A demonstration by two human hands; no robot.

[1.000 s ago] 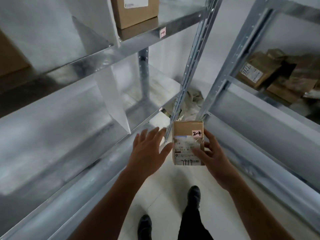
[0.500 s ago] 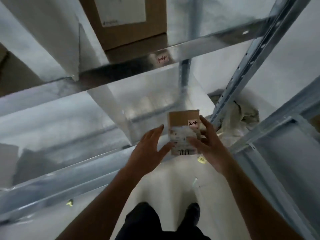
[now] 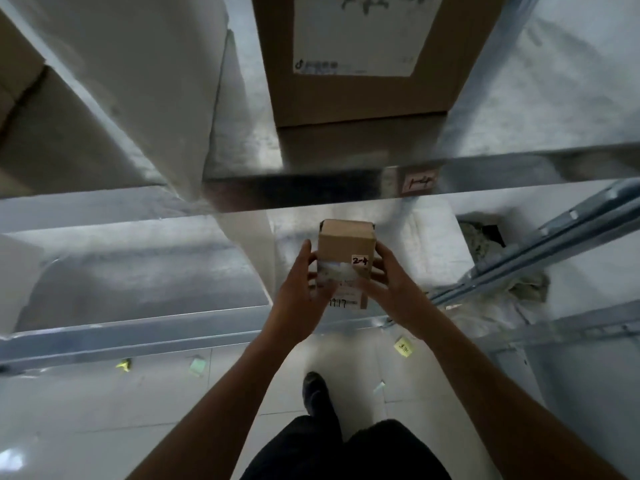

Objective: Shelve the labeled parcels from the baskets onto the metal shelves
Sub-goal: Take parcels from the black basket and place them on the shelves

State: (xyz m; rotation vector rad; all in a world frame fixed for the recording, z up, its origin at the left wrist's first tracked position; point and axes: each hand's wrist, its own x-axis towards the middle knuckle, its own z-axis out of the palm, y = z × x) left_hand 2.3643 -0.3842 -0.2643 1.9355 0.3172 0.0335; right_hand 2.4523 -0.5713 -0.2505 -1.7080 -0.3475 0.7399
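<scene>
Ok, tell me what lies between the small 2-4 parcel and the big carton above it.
In the head view, the upper shelf's metal front rail crosses between the small parcel and the big carton, carrying a pink 1-4 tag.

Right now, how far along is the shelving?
Done: one large box sits on the upper shelf, tagged 1-4. In hand: the left hand and right hand grip the small parcel marked 2-4 in front of the lower shelf; whether it rests on the shelf I cannot tell. Left: release it there. The baskets are out of view, so the remaining count is unknown.
</scene>
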